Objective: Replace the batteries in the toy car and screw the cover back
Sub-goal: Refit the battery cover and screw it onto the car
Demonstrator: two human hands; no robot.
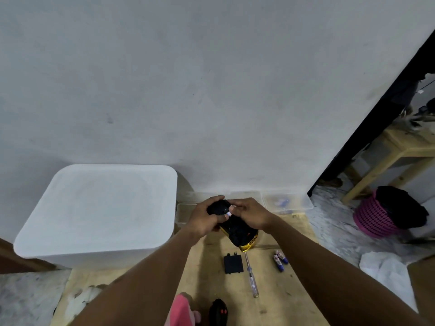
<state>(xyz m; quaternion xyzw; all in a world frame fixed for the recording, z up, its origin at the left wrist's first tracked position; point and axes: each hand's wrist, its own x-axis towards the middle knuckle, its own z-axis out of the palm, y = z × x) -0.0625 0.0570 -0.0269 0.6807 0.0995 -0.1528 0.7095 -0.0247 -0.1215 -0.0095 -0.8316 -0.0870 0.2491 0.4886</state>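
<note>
Toy car [238,231]: held up over the table [277,292], underside up, black belly showing, gold body edge at the near end.
Left hand [203,218]: fingers curled round the far end of the car, gripping it.
Right hand [250,214]: fingers bent down onto the car's underside, fingertips pinching a small white-and-blue thing, probably a battery [227,214]; too small to be sure.
Cover [233,263]: flat black panel lying on the table, just below the car.
Screwdriver [251,276]: clear handle, lying just right of the cover, shaft pointing at the car.
Loose batteries [280,260]: two, blue-ended, side by side, right of the screwdriver.
Remote [219,311]: black with red buttons, near table edge.
White bin [98,212]: left of the hands, against the wall.
</note>
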